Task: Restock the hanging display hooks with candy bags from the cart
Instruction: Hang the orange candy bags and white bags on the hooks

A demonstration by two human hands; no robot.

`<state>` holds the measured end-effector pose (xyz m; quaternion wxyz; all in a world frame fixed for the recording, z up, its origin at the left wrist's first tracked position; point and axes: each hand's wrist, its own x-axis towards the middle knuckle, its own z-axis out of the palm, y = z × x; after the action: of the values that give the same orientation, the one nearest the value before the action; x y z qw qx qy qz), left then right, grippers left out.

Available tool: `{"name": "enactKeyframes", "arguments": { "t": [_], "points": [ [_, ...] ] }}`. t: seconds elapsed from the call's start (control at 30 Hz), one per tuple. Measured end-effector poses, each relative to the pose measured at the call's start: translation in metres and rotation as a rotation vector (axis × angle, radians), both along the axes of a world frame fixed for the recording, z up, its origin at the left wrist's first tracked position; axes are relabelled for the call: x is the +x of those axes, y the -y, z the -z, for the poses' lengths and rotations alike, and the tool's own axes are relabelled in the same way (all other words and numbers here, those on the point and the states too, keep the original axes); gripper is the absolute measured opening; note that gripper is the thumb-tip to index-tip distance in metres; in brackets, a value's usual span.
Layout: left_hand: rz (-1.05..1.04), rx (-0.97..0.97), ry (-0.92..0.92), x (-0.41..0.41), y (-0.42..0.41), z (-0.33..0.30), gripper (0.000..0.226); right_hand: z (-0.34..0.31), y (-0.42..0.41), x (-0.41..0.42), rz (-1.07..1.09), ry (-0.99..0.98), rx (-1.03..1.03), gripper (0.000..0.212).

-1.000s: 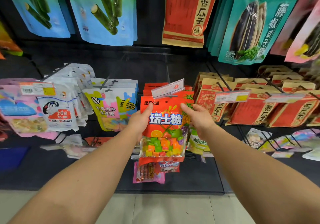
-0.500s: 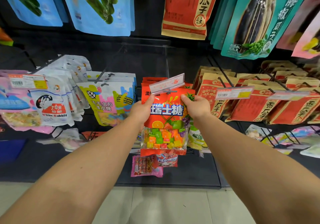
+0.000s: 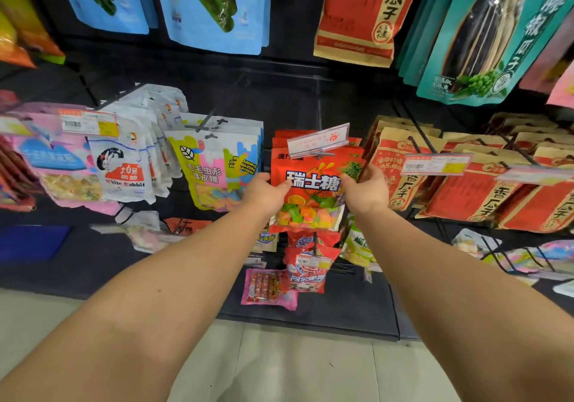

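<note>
At nine o'clock from the centre hang the White Rabbit bags [image 3: 124, 171], fanned out along their hook, and just right of them the caterpillar gummy bags [image 3: 214, 171]; both rows sit with the front bag facing out so the label can be read.

The left hand [image 3: 264, 193] pinches the left edge of the red fruit candy bag [image 3: 313, 190], thumb on the front face, the other fingers hidden behind it. The bag hangs at the centre, at the front of a stack of like red bags, its top tucked under the price tag holder [image 3: 318, 139] at twelve o'clock. That suggests it is being threaded onto or squared up on the hook; whether the hole is fully on the prong I cannot tell.

The right hand [image 3: 368, 192] grips the bag's right edge, fingers curled behind. Holding both edges keeps the bag flat and level.

At three o'clock hang the red melon seed bags [image 3: 466, 190].
</note>
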<state>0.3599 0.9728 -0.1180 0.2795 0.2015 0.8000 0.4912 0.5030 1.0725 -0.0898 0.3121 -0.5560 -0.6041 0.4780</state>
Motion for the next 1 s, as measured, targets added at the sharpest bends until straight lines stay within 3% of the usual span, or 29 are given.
{"name": "enactKeyframes", "arguments": {
  "t": [0.1,0.2,0.37,0.47,0.63,1.0],
  "points": [
    [0.026,-0.074,-0.063,-0.002,0.019,-0.003,0.065,0.001,0.016,-0.005,0.084,0.082,0.081,0.033],
    [0.045,-0.139,-0.147,-0.017,0.051,-0.003,0.055,0.007,0.048,-0.028,-0.164,0.194,0.149,0.013],
    [0.007,-0.471,-0.520,-0.062,0.139,-0.008,0.057,0.006,0.118,-0.099,-0.674,0.392,0.276,0.048],
    [-0.080,-0.630,-0.619,-0.096,0.208,-0.013,0.051,0.004,0.169,-0.156,-0.911,0.606,0.475,0.058],
    [-0.255,-0.808,-0.565,-0.159,0.351,-0.020,0.054,0.003,0.297,-0.259,-1.166,0.745,0.779,0.071],
    [-0.562,-1.003,-0.468,-0.270,0.657,-0.056,0.062,-0.028,0.614,-0.433,-1.539,0.562,0.999,0.068]
  ]
}}
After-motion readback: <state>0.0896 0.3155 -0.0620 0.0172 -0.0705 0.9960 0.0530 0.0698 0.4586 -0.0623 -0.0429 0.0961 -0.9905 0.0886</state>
